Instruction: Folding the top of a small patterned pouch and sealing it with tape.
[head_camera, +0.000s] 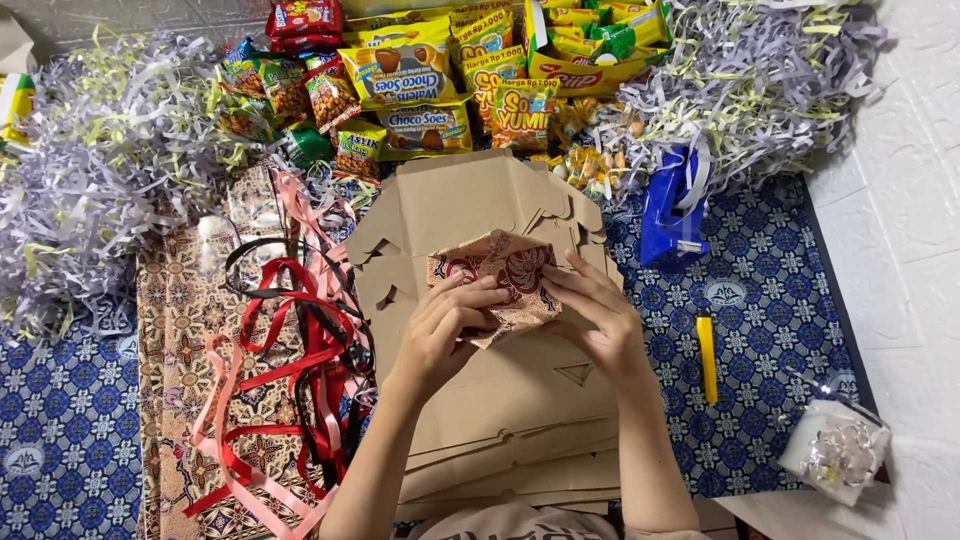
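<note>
I saw two bare hands, the left hand (440, 335) and the right hand (595, 320), with no gloves, rings, watch or bracelet. Both forearms were uncovered down to the bottom edge of the view; no sleeve reached them. The fingernails were short and unpainted. At the bottom edge a strip of beige garment (520, 524) showed, plain, its cut indiscernible.

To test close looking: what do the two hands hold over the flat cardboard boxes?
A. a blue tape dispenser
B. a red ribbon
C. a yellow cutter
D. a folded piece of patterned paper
D: the left hand and the right hand both grip the patterned paper above the boxes; the tape dispenser, ribbons and cutter lie untouched to the sides.
</note>
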